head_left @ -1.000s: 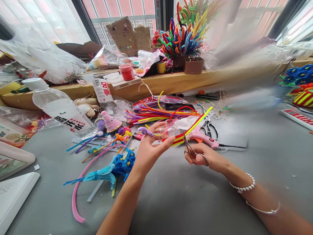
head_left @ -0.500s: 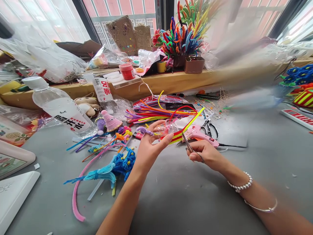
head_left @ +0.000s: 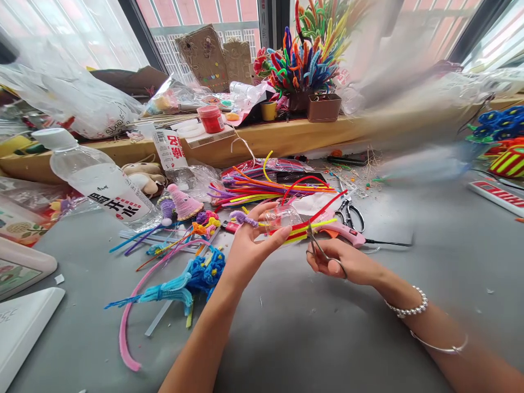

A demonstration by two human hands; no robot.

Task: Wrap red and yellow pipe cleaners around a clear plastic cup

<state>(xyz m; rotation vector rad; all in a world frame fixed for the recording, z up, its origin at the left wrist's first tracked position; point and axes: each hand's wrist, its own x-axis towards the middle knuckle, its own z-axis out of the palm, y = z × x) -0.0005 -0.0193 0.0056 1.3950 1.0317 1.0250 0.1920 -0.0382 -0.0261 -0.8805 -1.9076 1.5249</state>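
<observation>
While gripping: left hand (head_left: 245,252), scissors (head_left: 321,250).

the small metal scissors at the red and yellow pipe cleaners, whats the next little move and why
Probably close the blades. The right hand holds the small metal scissors with their tips right at the bundle of red and yellow fuzzy pipe cleaners, which the left hand steadies together with a small clear plastic piece. Whether the blades already bite is too small to tell.

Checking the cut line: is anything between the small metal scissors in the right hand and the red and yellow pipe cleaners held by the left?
Nothing visible: the small metal scissors in the right hand already meet the red and yellow pipe cleaners held by the left hand.
</observation>
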